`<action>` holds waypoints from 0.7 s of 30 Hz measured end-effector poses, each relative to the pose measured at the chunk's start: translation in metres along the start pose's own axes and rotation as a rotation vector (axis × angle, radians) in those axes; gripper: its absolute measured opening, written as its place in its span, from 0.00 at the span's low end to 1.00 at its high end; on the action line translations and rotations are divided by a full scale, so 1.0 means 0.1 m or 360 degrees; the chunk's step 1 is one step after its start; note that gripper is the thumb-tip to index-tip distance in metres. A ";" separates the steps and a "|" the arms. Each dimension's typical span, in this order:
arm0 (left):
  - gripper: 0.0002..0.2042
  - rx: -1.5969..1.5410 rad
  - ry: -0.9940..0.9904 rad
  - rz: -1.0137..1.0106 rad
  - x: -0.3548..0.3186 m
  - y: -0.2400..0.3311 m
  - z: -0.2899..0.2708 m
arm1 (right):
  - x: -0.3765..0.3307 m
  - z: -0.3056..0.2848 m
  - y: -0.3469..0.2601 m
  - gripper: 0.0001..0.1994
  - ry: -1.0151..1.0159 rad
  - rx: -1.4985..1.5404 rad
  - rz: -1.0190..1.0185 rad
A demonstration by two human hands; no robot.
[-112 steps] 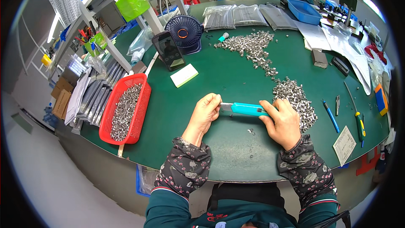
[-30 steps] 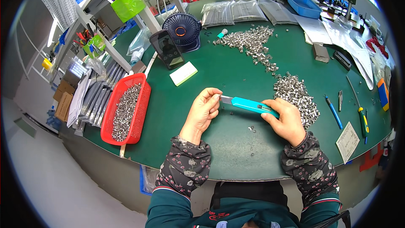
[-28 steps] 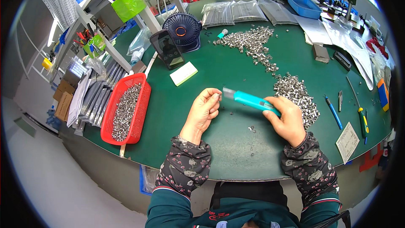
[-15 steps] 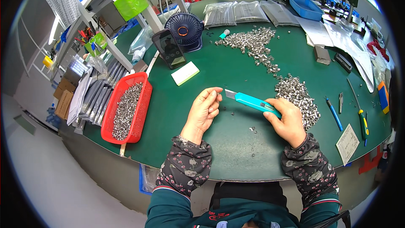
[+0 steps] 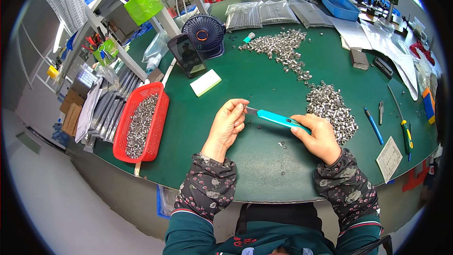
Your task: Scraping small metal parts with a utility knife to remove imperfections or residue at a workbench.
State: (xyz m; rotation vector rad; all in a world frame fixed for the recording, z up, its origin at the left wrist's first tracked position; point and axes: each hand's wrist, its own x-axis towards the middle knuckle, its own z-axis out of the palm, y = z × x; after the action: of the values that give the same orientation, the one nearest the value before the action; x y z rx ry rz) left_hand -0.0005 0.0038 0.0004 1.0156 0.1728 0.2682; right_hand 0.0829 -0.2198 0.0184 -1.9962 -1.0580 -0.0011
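My left hand (image 5: 226,125) is closed, thumb and forefinger pinching a small metal ring (image 5: 245,107) that the fingers mostly hide. In my right hand (image 5: 317,137) is a turquoise utility knife (image 5: 278,118), gripped by its handle. Its blade (image 5: 252,111) points left, with the tip at the pinched ring. Just beyond my right hand lies a pile of short silvery metal rings (image 5: 330,108). A looser heap of the same rings (image 5: 281,47) spreads farther back. On the left, a red plastic basket (image 5: 158,134) holds many more. Small dark scraps are scattered on the green table (image 5: 264,174) between my forearms.
A phone (image 5: 188,56) leans near a dark blue fan (image 5: 204,35), with a white-and-green pad (image 5: 205,83) in front. To the right lie a blue pen (image 5: 373,126), a screwdriver (image 5: 406,134) and a paper slip (image 5: 389,159). Bagged parts (image 5: 278,12) and a blue bin (image 5: 340,7) stand at the back.
The knife has moved slightly left and turned in my right hand, bringing its blade to my left fingertips. My left hand has stayed nearly still.
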 end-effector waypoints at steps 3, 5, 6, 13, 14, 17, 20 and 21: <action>0.06 0.0122 -0.0009 0.0039 0.00 -0.01 0.01 | 0.00 0.01 0.04 0.12 -0.0020 0.0026 -0.0008; 0.06 0.0196 -0.0016 0.0062 -0.01 -0.01 0.01 | -0.01 -0.01 0.00 0.12 0.0024 -0.0074 -0.0030; 0.07 0.0220 -0.0009 0.0054 -0.01 -0.01 0.00 | 0.00 -0.02 -0.01 0.12 0.0070 -0.0175 -0.0054; 0.09 0.0050 0.0150 0.0008 -0.01 0.00 0.00 | 0.02 -0.03 -0.06 0.12 0.0489 -0.0198 -0.0283; 0.09 0.0047 0.0151 0.0013 -0.01 0.00 0.01 | 0.01 -0.05 -0.05 0.12 0.0478 -0.0197 -0.0237; 0.09 0.0068 0.0115 0.0030 -0.01 0.01 0.03 | 0.01 0.00 -0.02 0.12 0.0439 -0.0229 -0.0264; 0.08 0.0054 0.0118 0.0039 -0.01 0.03 0.04 | 0.00 -0.01 -0.03 0.12 0.0388 -0.0250 -0.0253; 0.08 0.0051 0.0111 0.0033 -0.01 0.03 0.05 | 0.00 -0.01 -0.03 0.12 0.0362 -0.0244 -0.0229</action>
State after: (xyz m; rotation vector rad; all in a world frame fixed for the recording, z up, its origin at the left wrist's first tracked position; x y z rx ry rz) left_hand -0.0008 0.0013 0.0054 1.0407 0.2308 0.3206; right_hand 0.0817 -0.2195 0.0212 -1.9945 -1.0767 -0.3879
